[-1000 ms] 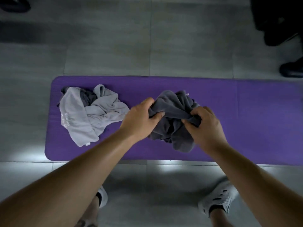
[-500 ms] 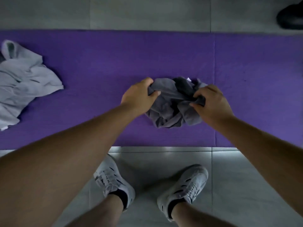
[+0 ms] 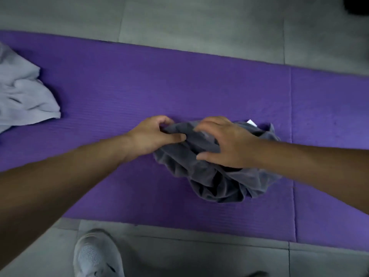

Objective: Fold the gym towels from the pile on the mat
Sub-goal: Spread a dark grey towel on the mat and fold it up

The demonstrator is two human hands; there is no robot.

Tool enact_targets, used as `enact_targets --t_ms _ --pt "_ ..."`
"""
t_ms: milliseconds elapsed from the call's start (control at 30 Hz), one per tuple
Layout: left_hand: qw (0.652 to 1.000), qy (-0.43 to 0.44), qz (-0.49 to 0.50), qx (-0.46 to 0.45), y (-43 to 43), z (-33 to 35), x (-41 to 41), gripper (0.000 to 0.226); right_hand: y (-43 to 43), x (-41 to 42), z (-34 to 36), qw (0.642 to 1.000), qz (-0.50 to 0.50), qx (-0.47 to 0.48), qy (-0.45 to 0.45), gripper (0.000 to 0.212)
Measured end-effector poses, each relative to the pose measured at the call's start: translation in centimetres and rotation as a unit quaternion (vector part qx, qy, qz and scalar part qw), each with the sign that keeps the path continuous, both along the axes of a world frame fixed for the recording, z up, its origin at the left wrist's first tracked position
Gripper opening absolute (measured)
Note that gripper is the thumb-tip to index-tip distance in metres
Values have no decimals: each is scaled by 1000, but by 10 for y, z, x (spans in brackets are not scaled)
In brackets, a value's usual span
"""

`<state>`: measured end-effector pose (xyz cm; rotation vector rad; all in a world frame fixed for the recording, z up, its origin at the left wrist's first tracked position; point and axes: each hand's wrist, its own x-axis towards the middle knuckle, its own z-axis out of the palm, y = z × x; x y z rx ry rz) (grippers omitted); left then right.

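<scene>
Head view, looking down. Purple mat (image 3: 179, 86) on grey tiled floor (image 3: 199, 17). Dark grey towel (image 3: 215, 176) crumpled on mat, right of centre, small white tag (image 3: 252, 123) showing at far edge. Left grip (image 3: 155, 136) clenched on towel's left edge, cloth pinched between thumb and curled fingers. Right grip (image 3: 229, 144) released, spread over top of same towel, thumb straight, fingers arched and blurred. Light grey towel (image 3: 24, 96) bunched at mat's left end, well apart. White shoe (image 3: 97, 256) on floor by mat's near edge.
</scene>
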<state>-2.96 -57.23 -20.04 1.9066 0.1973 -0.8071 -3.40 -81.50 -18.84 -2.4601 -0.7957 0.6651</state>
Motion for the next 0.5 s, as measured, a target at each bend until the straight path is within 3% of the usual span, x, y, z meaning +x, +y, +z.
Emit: enact_targets --t_ms 67,200,367,500 --pt "994 51 58 -75 12 9 0 39 24 18 3 999 26 -24 38 74" --pt "954 120 225 -158 32 17 -13 45 52 33 7 993 19 -66 93 44" --pt "924 97 298 -217 28 28 -29 49 58 35 35 990 12 -28 139 30" --pt "915 62 317 -243 36 35 -27 54 56 38 55 980 33 -109 162 29"
